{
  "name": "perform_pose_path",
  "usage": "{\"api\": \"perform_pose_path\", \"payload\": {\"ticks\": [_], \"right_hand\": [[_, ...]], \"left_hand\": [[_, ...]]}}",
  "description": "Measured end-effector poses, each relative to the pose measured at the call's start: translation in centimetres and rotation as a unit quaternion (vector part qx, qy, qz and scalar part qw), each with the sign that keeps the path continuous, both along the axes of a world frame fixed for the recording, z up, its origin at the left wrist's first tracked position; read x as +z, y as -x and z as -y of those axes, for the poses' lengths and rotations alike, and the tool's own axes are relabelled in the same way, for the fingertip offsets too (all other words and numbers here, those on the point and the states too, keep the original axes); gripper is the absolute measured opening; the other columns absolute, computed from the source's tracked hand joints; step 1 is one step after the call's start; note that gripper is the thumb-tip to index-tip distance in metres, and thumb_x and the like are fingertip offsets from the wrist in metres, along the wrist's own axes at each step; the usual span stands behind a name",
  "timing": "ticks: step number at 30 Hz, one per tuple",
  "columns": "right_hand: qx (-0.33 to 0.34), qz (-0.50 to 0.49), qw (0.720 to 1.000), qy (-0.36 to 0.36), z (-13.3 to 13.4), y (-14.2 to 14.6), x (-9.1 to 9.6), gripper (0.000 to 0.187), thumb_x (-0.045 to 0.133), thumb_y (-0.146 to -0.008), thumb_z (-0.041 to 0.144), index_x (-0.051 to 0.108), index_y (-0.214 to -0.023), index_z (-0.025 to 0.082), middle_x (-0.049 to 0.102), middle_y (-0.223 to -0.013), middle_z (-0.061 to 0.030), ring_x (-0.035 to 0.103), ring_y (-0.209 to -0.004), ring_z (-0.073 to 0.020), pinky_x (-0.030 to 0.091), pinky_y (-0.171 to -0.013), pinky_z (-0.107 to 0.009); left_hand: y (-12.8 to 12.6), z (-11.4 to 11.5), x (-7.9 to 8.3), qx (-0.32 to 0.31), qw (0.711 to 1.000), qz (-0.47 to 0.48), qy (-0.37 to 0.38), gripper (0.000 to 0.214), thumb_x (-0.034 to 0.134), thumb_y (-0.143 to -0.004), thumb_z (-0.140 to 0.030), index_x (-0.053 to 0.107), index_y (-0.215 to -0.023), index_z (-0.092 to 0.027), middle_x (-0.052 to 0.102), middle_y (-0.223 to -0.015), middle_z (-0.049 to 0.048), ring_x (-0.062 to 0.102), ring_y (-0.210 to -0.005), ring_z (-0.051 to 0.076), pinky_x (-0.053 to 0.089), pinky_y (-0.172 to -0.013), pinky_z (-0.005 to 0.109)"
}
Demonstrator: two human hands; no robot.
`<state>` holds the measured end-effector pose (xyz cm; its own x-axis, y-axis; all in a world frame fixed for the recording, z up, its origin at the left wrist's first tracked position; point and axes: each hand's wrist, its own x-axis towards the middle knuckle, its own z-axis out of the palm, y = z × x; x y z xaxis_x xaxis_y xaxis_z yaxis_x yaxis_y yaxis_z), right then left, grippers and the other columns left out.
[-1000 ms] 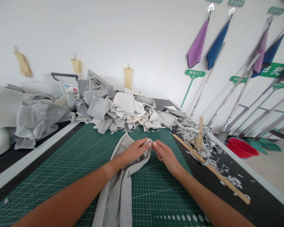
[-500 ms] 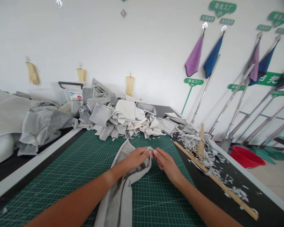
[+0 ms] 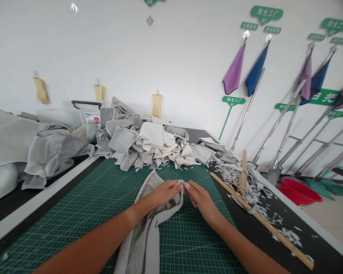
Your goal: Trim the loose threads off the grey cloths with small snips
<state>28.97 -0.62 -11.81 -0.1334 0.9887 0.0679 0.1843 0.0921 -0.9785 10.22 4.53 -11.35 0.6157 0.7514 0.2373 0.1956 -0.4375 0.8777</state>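
A strip of grey knit fabric lies along the green self-healing cutting mat, with its upper end gathered near the mat's middle and its lower end running out of view at the bottom of the frame. The gathered end is held by the left hand, whose fingers are curled closed over a fold, so the cloth is judged to be grasped there. The right hand is kept just beside it, with its fingertips brought up to the fold's edge; whether the cloth is pinched by them or only touched cannot be told from this view.

Little has changed in the last half second. Nearly the same hand pose is seen on the cloth, no release of the fold is shown, and the shift of the room across the frame is attributable to movement of the head camera.

Beyond the far edge of the mat, a heap of grey and cream fabric offcuts is piled. To the right of the mat, a wooden straightedge lies on a black tabletop among white fabric shreds, and a red plastic basin is seen further out on the floor. To the left of the mat, large grey fabric sheets are heaped.
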Motion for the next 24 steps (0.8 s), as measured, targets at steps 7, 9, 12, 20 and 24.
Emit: {"api": "perform_pose_path", "payload": {"ticks": [7,9,12,20,24], "right_hand": [[-0.010,-0.003,1.000,-0.004,0.00,0.07,0.21,0.046,0.053,-0.092,0.065,0.048,-0.077,0.021,0.031,-0.062,0.0055,0.027,-0.053,-0.0101,0.020,-0.046,-0.023],[-0.010,-0.004,1.000,0.000,0.02,0.08,0.20,0.047,0.054,-0.091,0.065,0.046,-0.076,0.022,0.030,-0.062,0.0056,0.027,-0.053,-0.0102,0.021,-0.046,-0.023],[-0.007,-0.007,1.000,0.000,0.07,0.10,0.20,0.047,0.055,-0.092,0.064,0.044,-0.075,0.022,0.030,-0.061,0.0058,0.027,-0.053,-0.0102,0.021,-0.046,-0.023],[0.007,-0.020,1.000,-0.002,0.30,0.15,0.57,0.045,0.053,-0.095,0.061,0.044,-0.076,0.021,0.029,-0.063,0.0059,0.025,-0.055,-0.0097,0.020,-0.047,-0.023],[0.004,-0.012,1.000,0.000,0.35,0.13,0.57,0.045,0.052,-0.095,0.061,0.045,-0.077,0.021,0.028,-0.063,0.0058,0.025,-0.055,-0.0098,0.021,-0.047,-0.023]], "left_hand": [[0.09,0.00,0.09,-0.007,1.000,0.009,-0.004,0.042,0.042,-0.098,-0.053,0.059,-0.084,-0.017,0.059,-0.083,0.0012,0.053,-0.081,0.016,0.046,-0.081,0.026],[0.16,-0.06,0.06,-0.018,1.000,0.008,0.001,0.044,0.042,-0.098,-0.054,0.060,-0.084,-0.017,0.060,-0.083,0.0020,0.054,-0.082,0.017,0.046,-0.082,0.026],[0.22,-0.31,-0.23,-0.026,1.000,0.010,0.014,0.044,0.043,-0.097,-0.054,0.062,-0.084,-0.017,0.062,-0.083,0.0028,0.055,-0.084,0.017,0.047,-0.083,0.027],[0.19,-0.29,-0.25,-0.018,0.996,0.051,0.070,0.036,0.049,-0.095,-0.048,0.063,-0.085,-0.017,0.063,-0.086,0.0031,0.056,-0.085,0.017,0.046,-0.086,0.027],[0.34,0.01,0.16,-0.018,0.995,0.058,0.077,0.032,0.050,-0.095,-0.044,0.062,-0.081,-0.017,0.062,-0.082,0.0019,0.055,-0.081,0.015,0.046,-0.083,0.025]]}}
